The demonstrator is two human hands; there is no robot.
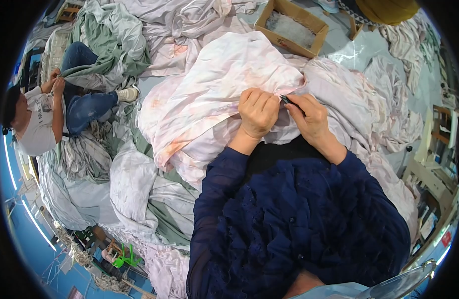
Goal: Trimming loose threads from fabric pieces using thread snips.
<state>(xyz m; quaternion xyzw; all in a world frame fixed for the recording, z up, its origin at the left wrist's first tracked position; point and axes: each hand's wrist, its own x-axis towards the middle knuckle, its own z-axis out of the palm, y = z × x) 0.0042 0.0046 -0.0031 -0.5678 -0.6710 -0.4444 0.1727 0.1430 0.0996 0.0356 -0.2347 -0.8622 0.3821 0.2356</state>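
Note:
A large sheet of pale fabric (224,70) with soft pink and orange patches is spread over my lap and in front of me. My left hand (259,112) is closed on a gathered bit of its near edge. Close beside it, my right hand (311,118) grips a small black pointed tool (286,99), which looks like thread snips. The tool's tip meets the cloth between my two hands. My fingers partly hide both the tool and the pinched edge.
A cardboard box (292,29) with pale, fluffy bits inside stands beyond the cloth. At the left, a seated co-worker (43,117) handles green and white fabric (107,40). More pale cloth (339,94) is heaped at my right. A wooden stool (433,174) stands at the far right.

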